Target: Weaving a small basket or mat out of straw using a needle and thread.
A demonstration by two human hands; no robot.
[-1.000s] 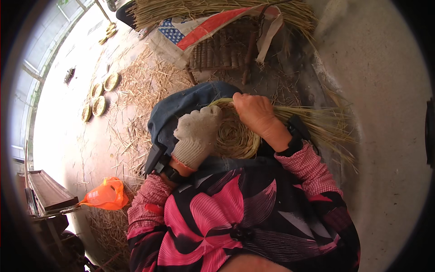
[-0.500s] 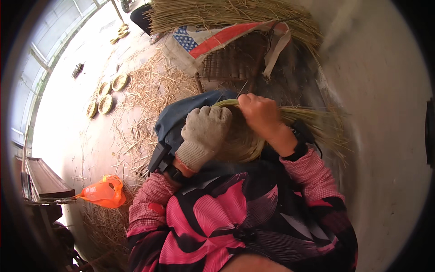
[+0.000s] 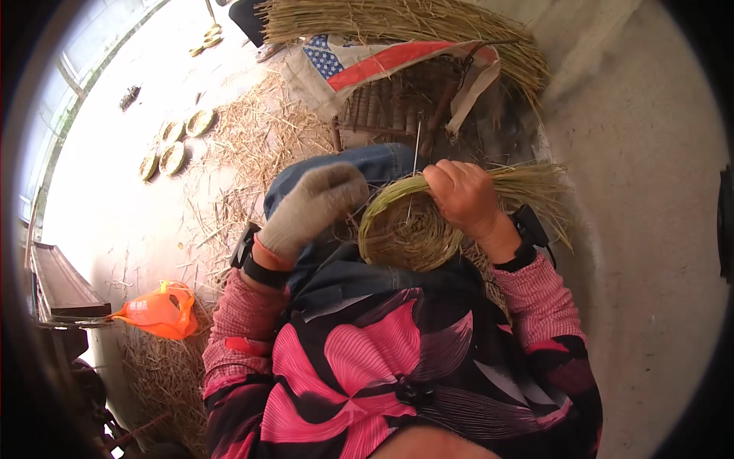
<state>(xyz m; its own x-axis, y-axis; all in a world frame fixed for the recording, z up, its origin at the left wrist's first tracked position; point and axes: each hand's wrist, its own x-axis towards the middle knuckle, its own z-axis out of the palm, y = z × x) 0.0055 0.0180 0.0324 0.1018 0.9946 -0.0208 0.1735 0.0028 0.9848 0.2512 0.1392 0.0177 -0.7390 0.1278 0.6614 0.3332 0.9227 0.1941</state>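
A small round straw basket [image 3: 409, 249] rests on my lap, its coiled bottom showing inside the rim. My right hand [image 3: 466, 199], bare, is closed round the basket's right far rim, where a bundle of loose straw [image 3: 527, 183] trails off to the right. Close to those fingers, a thin straight needle-like rod [image 3: 417, 145] crosses the rim, one end upward and the other inside the basket. My left hand [image 3: 325, 200], in a pale knitted glove, is left of the basket and apart from it. Its fingers are curled and slightly blurred; what they hold, if anything, is hidden.
Ahead stands a low slatted wooden seat [image 3: 382, 107] with a striped cloth [image 3: 382, 65] and a large straw bundle [image 3: 397, 23]. Several finished baskets [image 3: 174, 157] lie on the floor at left among straw scraps [image 3: 252, 138]. An orange plastic bag [image 3: 164, 310] is near my left elbow.
My left hand has come off the basket rim and moved left, towards me. The basket's inside and the rod now show more. My right hand has shifted slightly right, still on the rim.
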